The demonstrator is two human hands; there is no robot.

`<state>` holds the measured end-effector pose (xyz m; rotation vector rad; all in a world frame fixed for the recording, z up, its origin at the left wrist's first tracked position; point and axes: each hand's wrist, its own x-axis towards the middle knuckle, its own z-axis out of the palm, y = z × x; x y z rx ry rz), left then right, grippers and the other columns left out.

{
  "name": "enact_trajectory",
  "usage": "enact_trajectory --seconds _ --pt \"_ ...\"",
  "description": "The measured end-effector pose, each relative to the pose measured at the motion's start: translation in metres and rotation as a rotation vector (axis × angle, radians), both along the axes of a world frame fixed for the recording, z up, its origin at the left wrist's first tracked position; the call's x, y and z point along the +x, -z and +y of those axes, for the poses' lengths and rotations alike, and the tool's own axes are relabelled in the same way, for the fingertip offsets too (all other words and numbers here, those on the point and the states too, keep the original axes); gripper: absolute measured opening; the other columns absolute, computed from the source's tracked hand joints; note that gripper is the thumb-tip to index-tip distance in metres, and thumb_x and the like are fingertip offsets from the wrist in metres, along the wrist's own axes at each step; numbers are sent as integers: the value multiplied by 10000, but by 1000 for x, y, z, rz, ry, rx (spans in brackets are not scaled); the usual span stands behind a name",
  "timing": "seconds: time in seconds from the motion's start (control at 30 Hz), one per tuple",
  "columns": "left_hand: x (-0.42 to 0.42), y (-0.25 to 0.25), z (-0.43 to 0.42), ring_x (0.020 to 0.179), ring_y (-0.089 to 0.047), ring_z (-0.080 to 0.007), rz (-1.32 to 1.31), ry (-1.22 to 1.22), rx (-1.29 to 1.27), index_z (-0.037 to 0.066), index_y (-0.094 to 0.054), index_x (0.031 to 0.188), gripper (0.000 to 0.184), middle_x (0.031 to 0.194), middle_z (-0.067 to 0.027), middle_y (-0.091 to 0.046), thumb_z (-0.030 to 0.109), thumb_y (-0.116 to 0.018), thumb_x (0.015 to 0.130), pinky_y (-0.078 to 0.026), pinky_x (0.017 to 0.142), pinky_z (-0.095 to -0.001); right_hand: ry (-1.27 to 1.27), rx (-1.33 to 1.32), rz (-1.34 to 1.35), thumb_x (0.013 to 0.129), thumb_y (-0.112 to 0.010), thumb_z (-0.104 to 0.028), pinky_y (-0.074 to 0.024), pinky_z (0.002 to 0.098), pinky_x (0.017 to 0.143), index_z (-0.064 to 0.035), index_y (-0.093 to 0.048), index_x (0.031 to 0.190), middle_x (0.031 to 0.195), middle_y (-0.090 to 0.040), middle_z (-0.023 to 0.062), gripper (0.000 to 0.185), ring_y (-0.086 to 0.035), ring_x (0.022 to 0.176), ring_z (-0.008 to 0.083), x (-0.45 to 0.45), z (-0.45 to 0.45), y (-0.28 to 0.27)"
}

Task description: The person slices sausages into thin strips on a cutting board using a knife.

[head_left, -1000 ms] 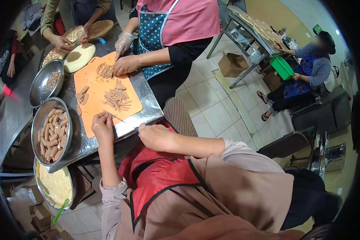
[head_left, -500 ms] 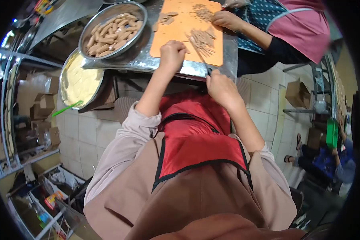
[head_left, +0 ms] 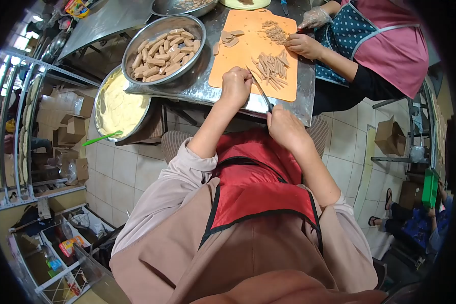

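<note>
A: Where is the knife point(head_left: 262, 90)?
B: Just above the centre of the frame. The right hand point(head_left: 288, 125) is clenched around its black handle, and the blade slants toward the upper left over the orange board point(head_left: 243, 54).
A: And the left hand point(head_left: 237, 83)?
B: Its fingers are curled closed at the board's lower left, near the blade's tip. I can't tell if they pinch anything.
A: What lies on the board?
B: 1 pile of brown strips point(head_left: 272, 68) right of the blade, some flat slices point(head_left: 231, 38) at upper left, and chopped bits point(head_left: 275, 33) beside a co-worker's bare hand point(head_left: 304, 45).
A: Left of the board?
B: A metal bowl point(head_left: 203, 39) of sausage pieces point(head_left: 167, 53), on the metal counter point(head_left: 304, 104).
</note>
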<state>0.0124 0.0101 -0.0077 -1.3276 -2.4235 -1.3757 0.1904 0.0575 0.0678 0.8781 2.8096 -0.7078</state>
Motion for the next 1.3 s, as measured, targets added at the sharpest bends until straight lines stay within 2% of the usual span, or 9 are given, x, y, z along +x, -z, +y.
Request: enact_trajectory --seconds 0.1,0.47,0.73,0.93,1.3 --pt "0 -3 0 745 -670 -254 21 3 -20 -20 -709 789 99 811 -152 -676 17 -720 697 -539 710 -324 -98 11 46 898 -383 -128 -493 515 769 108 -542 925 848 -626 332 285 -630 833 466 -11 12 13" --pt "2 -2 -2 706 -662 -255 81 -13 -15 4 -719 758 92 763 -132 -675 76 -732 702 -527 686 -333 77 13 30 938 -459 -238 -475 528 793 95 -555 947 866 -621 336 347 -614 863 474 14 12 2" --pt "7 -4 -5 732 -670 -250 65 -44 15 3 -723 777 97 791 -136 -684 78 -728 714 -530 697 -326 42 -19 54 946 -462 -254 -469 538 758 99 -551 941 805 -610 347 365 -606 816 494 15 -1 -3" --pt "6 -1 -6 765 -667 -257 77 -23 33 -2 -725 797 107 825 -139 -686 78 -722 726 -527 719 -329 37 -44 47 947 -462 -252 -471 538 744 98 -547 910 779 -610 340 363 -607 808 494 11 0 -6" --pt "3 -4 -4 764 -657 -276 132 -15 -39 -3 -717 781 94 805 -137 -680 73 -715 727 -523 727 -344 -18 -36 71 937 -460 -215 -471 534 772 97 -543 925 830 -614 343 323 -609 839 482 -3 7 8"
